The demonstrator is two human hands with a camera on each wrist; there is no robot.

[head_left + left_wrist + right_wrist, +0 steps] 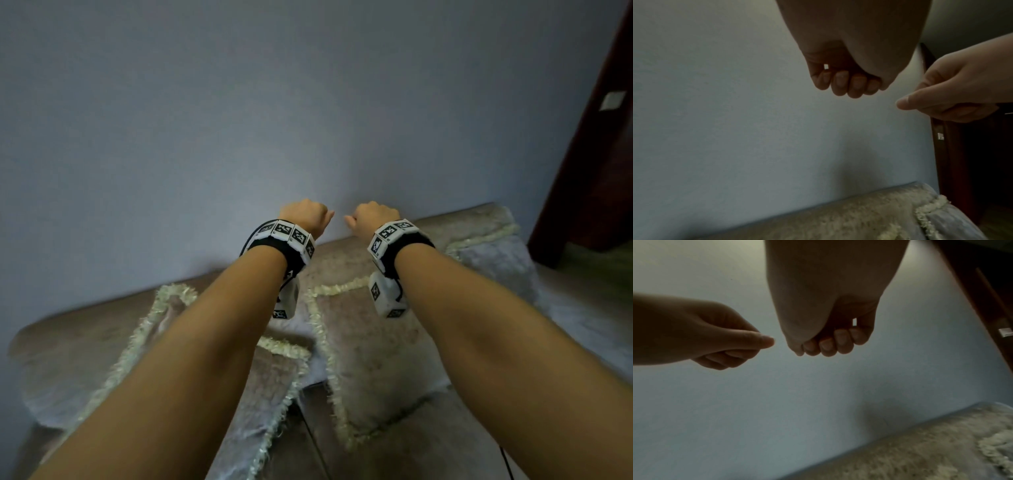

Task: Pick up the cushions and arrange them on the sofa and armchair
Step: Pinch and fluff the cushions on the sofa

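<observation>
I judge this a pause between placements: the sofa (89, 346) under my arms already carries the cushions, and neither hand holds anything.

Largest first. The sofa runs along the wall (239, 102), its back edge touching it. A fringed cushion (370, 346) leans near the middle of the seat, a second (260, 404) overlaps it on the left toward the front edge, and a third (493, 253) sits at the right end by the dark door frame (596, 154). I cannot see the armchair.

My left hand (306, 216) and right hand (371, 217) hang above the sofa back, close together but apart, fingers (840, 84) curled into loose, empty fists.

Next I would need to turn and find any cushion left over, or the armchair. There is free room above the sofa; the wall ahead and the door frame on the right hem me in.
</observation>
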